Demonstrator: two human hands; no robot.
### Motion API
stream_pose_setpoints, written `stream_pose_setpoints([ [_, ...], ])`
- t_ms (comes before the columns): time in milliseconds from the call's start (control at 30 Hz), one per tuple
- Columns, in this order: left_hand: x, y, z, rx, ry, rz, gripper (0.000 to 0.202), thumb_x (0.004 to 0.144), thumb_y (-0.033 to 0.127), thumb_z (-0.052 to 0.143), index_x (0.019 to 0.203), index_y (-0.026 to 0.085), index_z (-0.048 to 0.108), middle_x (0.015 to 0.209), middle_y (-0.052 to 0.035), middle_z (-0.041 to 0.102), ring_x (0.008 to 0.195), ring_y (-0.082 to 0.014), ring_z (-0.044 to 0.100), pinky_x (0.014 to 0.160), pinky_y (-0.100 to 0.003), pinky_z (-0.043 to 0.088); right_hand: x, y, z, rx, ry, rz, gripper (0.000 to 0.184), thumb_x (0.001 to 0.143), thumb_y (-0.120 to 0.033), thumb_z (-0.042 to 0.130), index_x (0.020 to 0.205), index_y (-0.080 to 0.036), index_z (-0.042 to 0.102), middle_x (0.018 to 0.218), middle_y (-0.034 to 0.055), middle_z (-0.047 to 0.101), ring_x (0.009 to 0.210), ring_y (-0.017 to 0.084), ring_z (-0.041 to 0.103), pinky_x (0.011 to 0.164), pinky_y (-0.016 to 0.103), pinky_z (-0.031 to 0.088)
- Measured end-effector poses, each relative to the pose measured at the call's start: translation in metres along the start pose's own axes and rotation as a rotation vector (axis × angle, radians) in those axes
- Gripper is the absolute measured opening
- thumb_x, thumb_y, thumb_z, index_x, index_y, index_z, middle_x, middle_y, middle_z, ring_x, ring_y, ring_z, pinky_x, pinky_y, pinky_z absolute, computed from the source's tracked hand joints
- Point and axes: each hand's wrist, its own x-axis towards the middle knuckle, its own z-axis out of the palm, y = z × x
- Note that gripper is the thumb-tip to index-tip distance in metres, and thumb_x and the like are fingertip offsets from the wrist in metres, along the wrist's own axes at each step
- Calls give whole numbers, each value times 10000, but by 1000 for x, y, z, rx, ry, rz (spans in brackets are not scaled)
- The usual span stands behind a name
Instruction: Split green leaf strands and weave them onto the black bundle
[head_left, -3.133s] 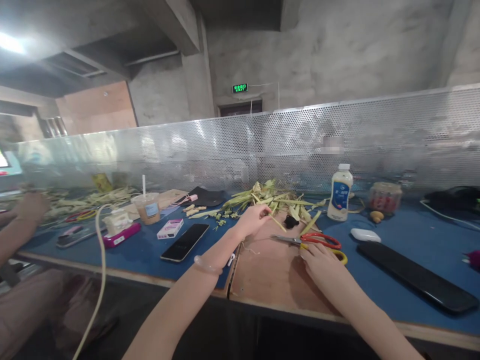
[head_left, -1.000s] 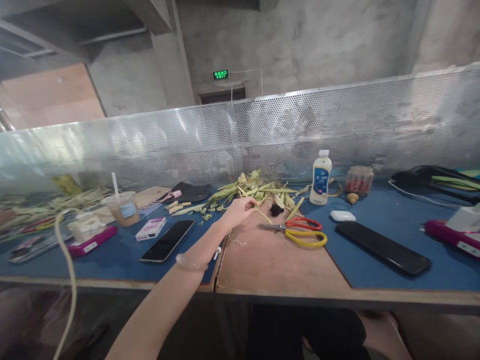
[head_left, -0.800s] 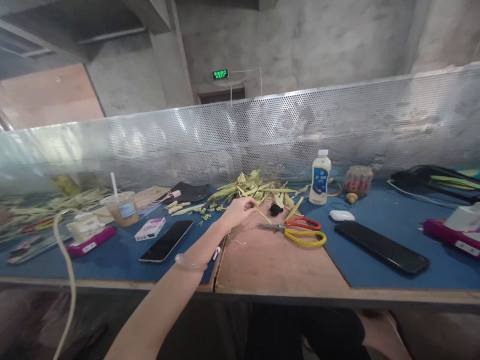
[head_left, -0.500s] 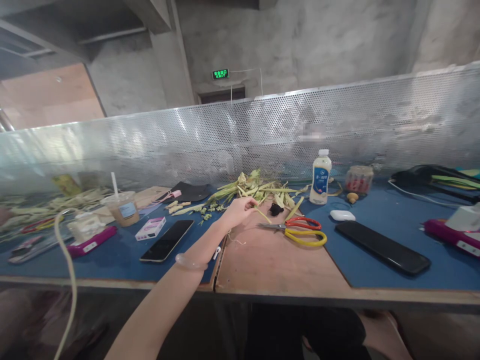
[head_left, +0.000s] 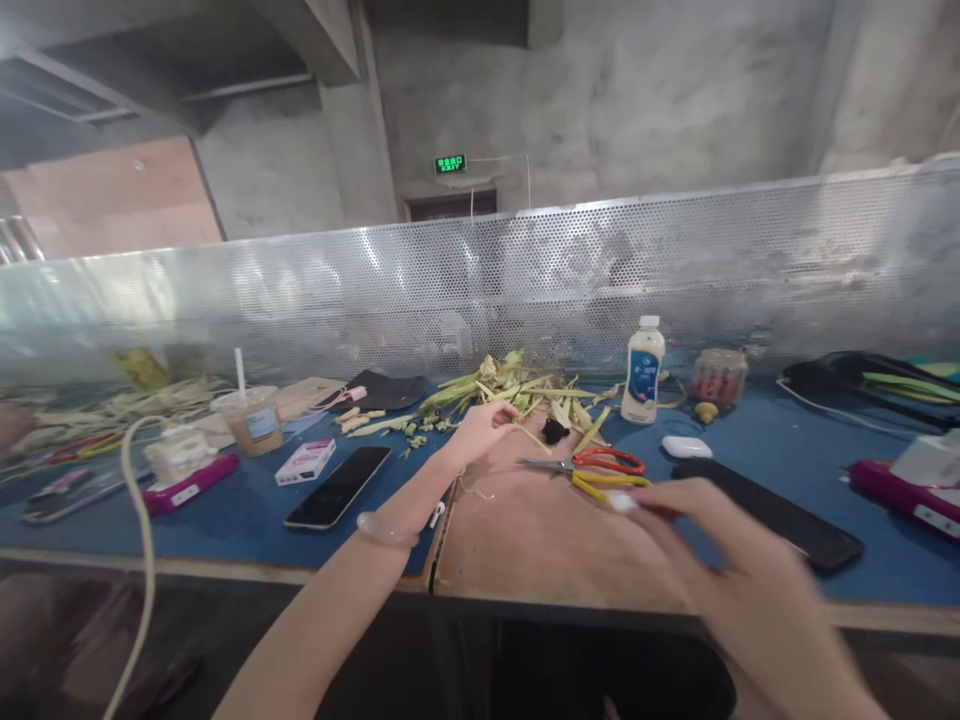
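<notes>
My left hand (head_left: 487,428) is closed, pinching one end of a thin yellow-green leaf strip (head_left: 535,438) above the wooden board (head_left: 540,540). From the right, my right hand (head_left: 720,560) reaches in, blurred by motion. A small white thing (head_left: 621,501) shows at its pinched fingertips, too smeared to name. Just beyond those fingertips lie scissors (head_left: 609,460) with red and yellow handles, blades pointing left. A small black object (head_left: 555,431) rests beside the strip. Behind my left hand is a heap of pale green leaves and husks (head_left: 510,385).
Phones (head_left: 339,487) lie on both sides, with a white earbud (head_left: 437,514) near my left forearm. A white earbud case (head_left: 686,447), a bottle (head_left: 643,375) and a jar (head_left: 720,378) stand right. A drink cup (head_left: 259,420) and power strip (head_left: 191,485) are left.
My right hand has come into view from the lower right, with a small white thing at its fingertips. My left hand keeps its pinch on the strip. The view has tilted slightly up.
</notes>
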Motion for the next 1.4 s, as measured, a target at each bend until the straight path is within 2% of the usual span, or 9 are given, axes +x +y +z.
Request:
stream_pose_setpoints([
  [100, 1, -3, 2, -48, 14, -10, 199, 716, 278, 592, 884, 174, 604, 834, -22, 658, 749, -149, 609, 723, -260, 474, 17, 12, 33, -130, -191, -126, 193, 847, -198, 403, 855, -206, 596, 904, 81, 640, 883, 234, 581, 772, 368, 455],
  [167, 2, -4, 3, -74, 11, -18, 207, 717, 281, 593, 891, 168, 601, 810, -20, 657, 715, -140, 611, 706, -258, 482, 24, 23, 50, -206, -325, -125, 185, 828, -156, 405, 841, -183, 587, 945, 86, 635, 917, 232, 575, 778, 358, 449],
  [333, 2, -1, 2, -136, 18, -27, 225, 713, 293, 599, 894, 160, 590, 786, -24, 649, 703, -143, 614, 669, -254, 491, 37, 23, 50, -234, -481, -53, 89, 779, -160, 469, 771, -176, 556, 847, 76, 635, 808, 212, 598, 658, 287, 433],
  [467, 0, 3, 2, -163, 25, -6, 250, 716, 334, 601, 896, 161, 587, 778, -29, 652, 712, -150, 619, 697, -262, 487, 74, 20, 53, -96, -412, 174, 244, 803, -372, 472, 668, -185, 551, 715, 67, 616, 599, 183, 557, 497, 259, 345],
  [567, -1, 4, 2, -183, 43, 10, 254, 712, 334, 608, 897, 160, 588, 838, -41, 656, 755, -158, 621, 715, -262, 484, 116, 30, 78, 374, -363, 397, 324, 756, -439, 518, 581, -169, 552, 552, 29, 543, 502, 132, 474, 468, 240, 306],
  [700, -1, 6, 3, -188, 50, 7, 235, 711, 305, 613, 894, 161, 584, 840, -34, 660, 748, -149, 624, 715, -253, 484, 149, 44, 114, 600, -394, 448, 357, 736, -492, 501, 671, -151, 583, 516, -17, 495, 450, 93, 431, 435, 214, 328],
  [900, -2, 11, 3, -193, -14, -3, 229, 711, 315, 607, 886, 168, 591, 797, -29, 665, 730, -149, 628, 674, -241, 491, 138, 43, 128, 775, -313, 502, 266, 743, -427, 512, 707, -163, 530, 604, 0, 563, 517, 102, 525, 488, 211, 429],
  [1167, 0, 8, 10, -257, -35, 7, 249, 693, 316, 625, 868, 143, 589, 798, -53, 662, 733, -154, 629, 686, -250, 495, 133, 40, 140, 709, -209, 565, 228, 795, -401, 462, 708, -190, 465, 492, -41, 460, 360, 87, 438, 359, 199, 380],
  [1400, -1, 2, 2, -316, -4, 4, 223, 708, 277, 611, 889, 153, 576, 774, -31, 656, 733, -148, 631, 703, -261, 495, 131, 36, 127, 699, -272, 480, 302, 820, -465, 407, 794, -180, 504, 627, -4, 527, 459, 85, 469, 408, 193, 411],
])
